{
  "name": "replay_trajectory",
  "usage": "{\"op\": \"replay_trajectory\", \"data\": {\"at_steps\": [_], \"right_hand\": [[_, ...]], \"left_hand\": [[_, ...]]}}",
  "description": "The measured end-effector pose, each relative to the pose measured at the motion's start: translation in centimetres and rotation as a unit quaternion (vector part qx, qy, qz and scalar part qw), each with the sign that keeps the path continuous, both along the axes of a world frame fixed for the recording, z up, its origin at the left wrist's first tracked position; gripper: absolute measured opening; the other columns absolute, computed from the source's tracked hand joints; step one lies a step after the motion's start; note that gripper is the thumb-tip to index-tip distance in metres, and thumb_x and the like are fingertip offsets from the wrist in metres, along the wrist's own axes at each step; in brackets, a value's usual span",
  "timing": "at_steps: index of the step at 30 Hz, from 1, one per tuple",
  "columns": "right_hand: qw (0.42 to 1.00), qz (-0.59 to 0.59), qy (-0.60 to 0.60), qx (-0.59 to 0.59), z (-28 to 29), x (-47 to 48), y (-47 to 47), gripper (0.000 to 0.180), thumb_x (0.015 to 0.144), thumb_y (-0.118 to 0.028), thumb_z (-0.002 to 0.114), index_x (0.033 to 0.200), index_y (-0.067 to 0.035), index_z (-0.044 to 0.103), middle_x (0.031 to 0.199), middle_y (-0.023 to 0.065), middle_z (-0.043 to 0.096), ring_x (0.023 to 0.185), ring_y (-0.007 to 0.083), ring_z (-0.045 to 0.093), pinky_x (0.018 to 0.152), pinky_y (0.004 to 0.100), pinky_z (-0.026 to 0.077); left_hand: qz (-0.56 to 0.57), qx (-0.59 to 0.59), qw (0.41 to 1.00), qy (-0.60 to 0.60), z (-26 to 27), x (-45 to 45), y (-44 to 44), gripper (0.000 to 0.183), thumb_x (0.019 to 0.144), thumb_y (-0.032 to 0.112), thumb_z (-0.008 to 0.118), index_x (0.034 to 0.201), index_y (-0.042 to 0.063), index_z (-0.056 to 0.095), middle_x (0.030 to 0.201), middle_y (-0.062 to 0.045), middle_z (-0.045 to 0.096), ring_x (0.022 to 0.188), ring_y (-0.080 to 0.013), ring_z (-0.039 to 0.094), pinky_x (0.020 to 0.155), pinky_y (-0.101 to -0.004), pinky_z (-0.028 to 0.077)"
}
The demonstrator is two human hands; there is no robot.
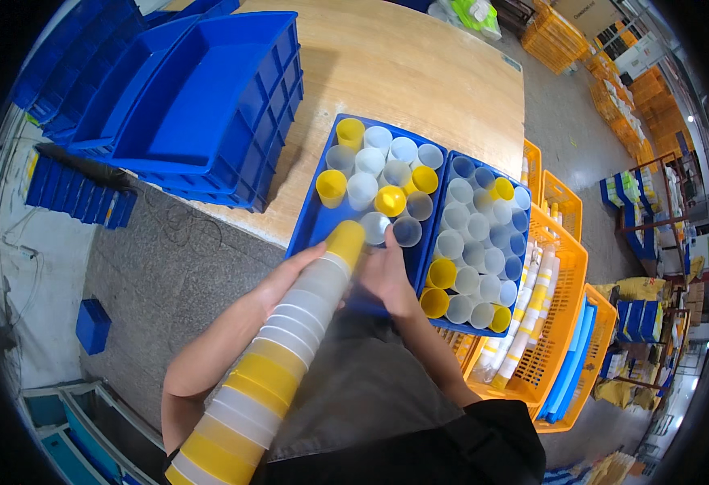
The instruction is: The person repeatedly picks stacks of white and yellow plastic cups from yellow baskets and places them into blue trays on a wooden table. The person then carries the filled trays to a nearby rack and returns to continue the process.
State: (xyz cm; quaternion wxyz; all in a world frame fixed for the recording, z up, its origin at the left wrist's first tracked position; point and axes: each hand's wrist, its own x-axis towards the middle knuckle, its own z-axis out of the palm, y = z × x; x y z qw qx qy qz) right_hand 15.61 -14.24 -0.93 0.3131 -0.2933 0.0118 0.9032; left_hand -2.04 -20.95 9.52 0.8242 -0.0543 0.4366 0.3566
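Note:
My left hand (284, 279) grips a long nested stack of plastic cups (296, 321), frosted white and yellow. The stack slants from my body up to the near tray, and a yellow cup (345, 242) forms its upper end. My right hand (387, 270) is over that blue plastic tray (303, 233), its thumb against the rim of a frosted cup (372, 230). Its other fingers are blurred and partly hidden, so a grip cannot be told. Several frosted cups (362, 188) and yellow cups (332, 187) stand mouth up in the tray's far part.
A second blue tray (451, 156) of upright cups adjoins on the right. Large blue bins (208, 97) stand at left on the wooden table (391, 66). Orange crates (563, 339) with wrapped cup stacks (530, 309) sit beyond the right edge. Shelving (651, 224) stands farther right.

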Motion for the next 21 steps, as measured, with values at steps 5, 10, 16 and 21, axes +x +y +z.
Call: {"op": "replay_trajectory", "data": {"at_steps": [5, 10, 16, 21], "right_hand": [[0.99, 0.103, -0.026, 0.093, -0.1, -3.0, 0.1, 0.048, 0.098, -0.051, 0.051, 0.122, -0.01, 0.052, 0.116, 0.0135, 0.061, 0.109, 0.0299, 0.058, 0.099, 0.0427, 0.045], [0.995, 0.08, -0.049, 0.027, 0.3, -3.7, 0.1, 0.053, 0.097, -0.048, 0.055, 0.132, -0.009, 0.045, 0.125, 0.0134, 0.058, 0.117, 0.0287, 0.056, 0.101, 0.0457, 0.044], [0.983, 0.162, -0.033, 0.073, -0.6, -4.6, -1.5, 0.058, 0.099, -0.054, 0.046, 0.136, -0.009, 0.044, 0.129, 0.0129, 0.056, 0.123, 0.0289, 0.052, 0.106, 0.0489, 0.039], [0.986, 0.15, 0.031, 0.059, 0.2, -4.6, -2.4, 0.052, 0.1, -0.05, 0.047, 0.128, -0.006, 0.05, 0.121, 0.0124, 0.06, 0.117, 0.0262, 0.056, 0.104, 0.0444, 0.041]], "left_hand": [[-0.059, 0.009, 0.996, 0.068, 0.5, -1.4, -1.0, 0.05, 0.094, 0.045, 0.061, 0.116, 0.001, 0.057, 0.089, -0.015, 0.068, 0.069, -0.0248, 0.07, 0.058, -0.0357, 0.06], [-0.018, 0.015, 0.998, 0.05, 1.1, -2.5, -2.3, 0.051, 0.097, 0.043, 0.057, 0.122, -0.002, 0.055, 0.094, -0.018, 0.068, 0.073, -0.0258, 0.071, 0.063, -0.0372, 0.061], [0.016, -0.031, 0.998, 0.059, 1.9, -2.9, -5.1, 0.051, 0.097, 0.043, 0.057, 0.122, -0.001, 0.054, 0.092, -0.016, 0.069, 0.073, -0.0253, 0.071, 0.063, -0.0369, 0.061], [0.048, -0.027, 0.998, 0.04, 2.4, -2.6, -5.9, 0.048, 0.099, 0.042, 0.054, 0.123, 0.001, 0.054, 0.092, -0.017, 0.07, 0.073, -0.0254, 0.071, 0.065, -0.0359, 0.061]]}}
